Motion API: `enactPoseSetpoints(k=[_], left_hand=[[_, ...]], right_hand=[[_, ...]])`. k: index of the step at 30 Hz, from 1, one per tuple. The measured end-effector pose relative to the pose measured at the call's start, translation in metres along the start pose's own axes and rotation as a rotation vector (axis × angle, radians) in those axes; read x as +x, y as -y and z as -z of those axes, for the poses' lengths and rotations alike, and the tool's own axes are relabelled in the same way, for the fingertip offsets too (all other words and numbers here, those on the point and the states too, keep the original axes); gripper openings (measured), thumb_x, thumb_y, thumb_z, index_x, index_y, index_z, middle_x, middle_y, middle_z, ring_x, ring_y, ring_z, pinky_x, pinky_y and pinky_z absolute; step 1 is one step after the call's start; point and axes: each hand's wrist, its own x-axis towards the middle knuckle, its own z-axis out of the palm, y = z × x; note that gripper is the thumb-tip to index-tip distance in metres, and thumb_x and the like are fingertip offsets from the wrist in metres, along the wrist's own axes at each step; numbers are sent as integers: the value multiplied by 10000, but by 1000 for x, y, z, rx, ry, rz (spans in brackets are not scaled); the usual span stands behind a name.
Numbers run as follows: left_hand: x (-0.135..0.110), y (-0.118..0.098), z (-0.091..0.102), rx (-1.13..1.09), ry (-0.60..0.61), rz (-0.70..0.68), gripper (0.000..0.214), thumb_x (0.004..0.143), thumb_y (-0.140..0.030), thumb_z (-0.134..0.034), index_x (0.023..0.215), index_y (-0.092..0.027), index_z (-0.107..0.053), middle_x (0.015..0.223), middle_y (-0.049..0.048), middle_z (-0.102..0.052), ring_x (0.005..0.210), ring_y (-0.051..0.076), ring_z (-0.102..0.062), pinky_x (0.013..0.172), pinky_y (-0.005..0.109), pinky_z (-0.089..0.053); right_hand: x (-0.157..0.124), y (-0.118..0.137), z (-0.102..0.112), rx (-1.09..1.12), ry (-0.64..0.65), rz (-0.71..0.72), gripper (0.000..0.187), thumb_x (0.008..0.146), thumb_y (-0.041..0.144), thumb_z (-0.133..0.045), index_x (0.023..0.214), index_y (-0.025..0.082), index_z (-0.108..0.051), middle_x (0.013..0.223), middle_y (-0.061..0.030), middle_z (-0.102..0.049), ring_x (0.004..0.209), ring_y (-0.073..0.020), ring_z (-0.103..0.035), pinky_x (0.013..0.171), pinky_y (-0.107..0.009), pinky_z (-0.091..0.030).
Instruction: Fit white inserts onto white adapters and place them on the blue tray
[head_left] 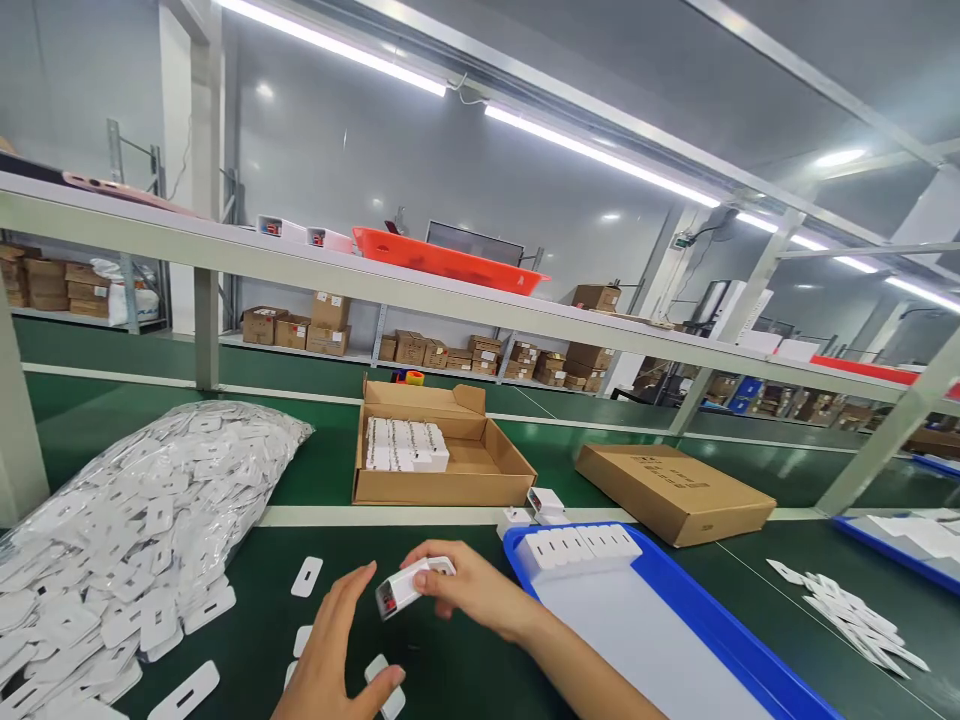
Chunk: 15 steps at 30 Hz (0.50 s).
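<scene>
The right hand (469, 590) pinches a small white box (403, 588) by its far end, holding it just above the green belt (330, 460) at centre frame, its red-marked end pointing left. The left hand (337, 655) hovers just beside it, fingers spread wide and gripping nothing, its thumb over a white card (384, 685) lying on the belt. Just right sits a blue tray (720, 640), a single row of white boxes (581, 545) lined along its far edge. Beyond, an open cardboard carton (442, 455) holds a packed block of white boxes (405, 445) in its left part. On the left, a clear plastic bag (135, 520) bulges with white cards. A shut flat carton (671, 490) lies to the right.
</scene>
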Motion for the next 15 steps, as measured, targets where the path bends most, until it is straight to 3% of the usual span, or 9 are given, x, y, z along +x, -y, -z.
enactPoseSetpoints(k=[3,6,9,12,15], left_hand=[[0,-4,1,-260,-72,-42,483,794,-420,-591,1225,-204,-556,1286,100,-607,1133,257,-604,956,333,-495],[1,-15,12,-428,-163,30,416,791,-496,-649,1084,-200,-640,1120,68,-700,902,200,-668,758,231,-534],[2,-28,23,-495,-251,43,391,735,-479,-718,1006,-201,-666,1136,62,-700,986,202,-648,850,215,-508],[4,-33,29,-454,-232,66,371,730,-446,-701,1003,-199,-654,1098,53,-690,956,193,-640,826,210,-501],[7,-32,27,-378,-166,80,340,692,-372,-708,971,-187,-650,881,23,-684,755,168,-613,723,220,-484]], right_hand=[[-7,15,-48,319,72,3,637,779,781,-371,1006,199,-490,750,23,-508,488,-52,-310,561,-254,-444],[1,22,-71,428,52,31,674,775,840,-303,869,194,-471,575,74,-411,400,-44,-258,519,-259,-430],[23,28,-59,411,-93,121,674,704,850,-479,768,180,-490,534,55,-452,441,-72,-385,487,-218,-322],[37,41,-39,449,-236,166,633,667,803,-596,808,211,-422,546,107,-357,471,-55,-276,459,-189,-214],[33,58,-33,546,-130,146,604,698,783,-582,818,231,-370,557,124,-301,467,-52,-171,436,-181,-192]])
